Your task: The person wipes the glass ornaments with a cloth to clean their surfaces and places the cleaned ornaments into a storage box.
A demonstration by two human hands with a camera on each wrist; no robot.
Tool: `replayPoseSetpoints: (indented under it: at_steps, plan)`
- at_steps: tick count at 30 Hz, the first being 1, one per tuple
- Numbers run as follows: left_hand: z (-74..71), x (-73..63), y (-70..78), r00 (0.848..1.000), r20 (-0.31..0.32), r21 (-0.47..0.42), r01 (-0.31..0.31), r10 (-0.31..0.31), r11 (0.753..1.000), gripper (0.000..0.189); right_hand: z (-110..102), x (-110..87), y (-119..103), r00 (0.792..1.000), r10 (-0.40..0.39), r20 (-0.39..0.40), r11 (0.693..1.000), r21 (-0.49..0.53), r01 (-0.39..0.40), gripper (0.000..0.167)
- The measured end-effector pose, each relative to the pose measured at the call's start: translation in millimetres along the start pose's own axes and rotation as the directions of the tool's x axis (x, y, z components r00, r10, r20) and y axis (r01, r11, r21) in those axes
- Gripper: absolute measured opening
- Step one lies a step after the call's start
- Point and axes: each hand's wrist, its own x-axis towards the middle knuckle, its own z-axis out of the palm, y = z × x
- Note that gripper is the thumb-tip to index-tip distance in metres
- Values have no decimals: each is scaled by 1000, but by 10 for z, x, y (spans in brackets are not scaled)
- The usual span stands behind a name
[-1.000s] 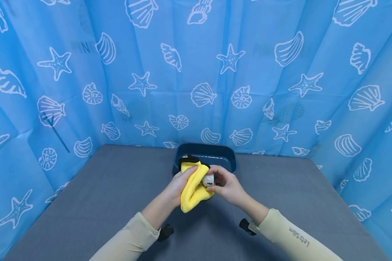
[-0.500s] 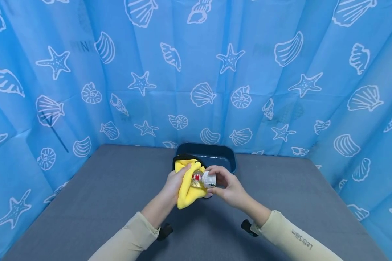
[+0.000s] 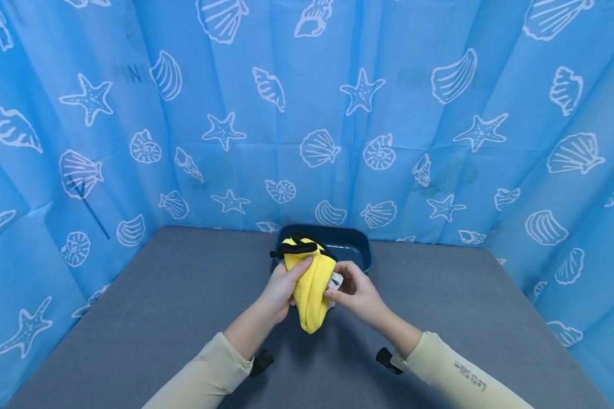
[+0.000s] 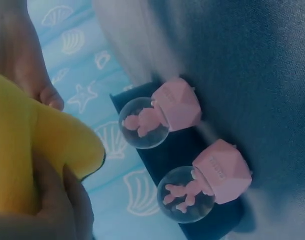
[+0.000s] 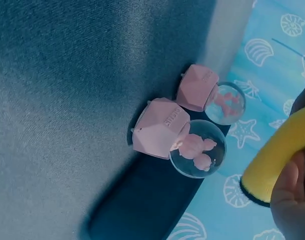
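My left hand grips a yellow cloth with black edging, bunched and folded over a small snow globe. The right hand pinches the globe's white base, which bears a dark green tree print. The cloth hides the globe's clear ball. Below the hands, in the left wrist view, two more snow globes stand on the table: one pink base and another pink base, each with pink figures inside its clear ball. Yellow cloth and right-hand fingers show in the right wrist view.
A dark blue tray stands at the table's back edge, behind the hands and the two pink globes. A blue curtain with white shells and starfish hangs around the grey table.
Half a second ago the held globe's clear ball showed between cloth and base. Now the cloth is wrapped back over it, and only part of the white base shows.
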Motion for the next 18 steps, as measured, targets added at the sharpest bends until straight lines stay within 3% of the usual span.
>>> replayPoseSetpoints:
  at_steps: [5, 8, 14, 18]
  plan:
    - [-7, 43, -18, 988, -150, -21, -32, 29, 999, 42, 5, -21, -1, 999, 18, 45, 1000, 24, -19, 39]
    - [-36, 61, -37, 980, -195, -63, -48, 35, 997, 41, 6, -31, -10, 997, 34, 69, 998, 48, -37, 40]
    - [-114, 52, -82, 990, -139, -176, -50, 25, 983, 49, -11, -36, -55, 996, 75, 40, 986, 146, -80, 34]
    - [-125, 17, -96, 999, -17, -112, -53, 52, 992, 52, -5, -19, -80, 995, 92, -31, 988, 125, -88, 30]
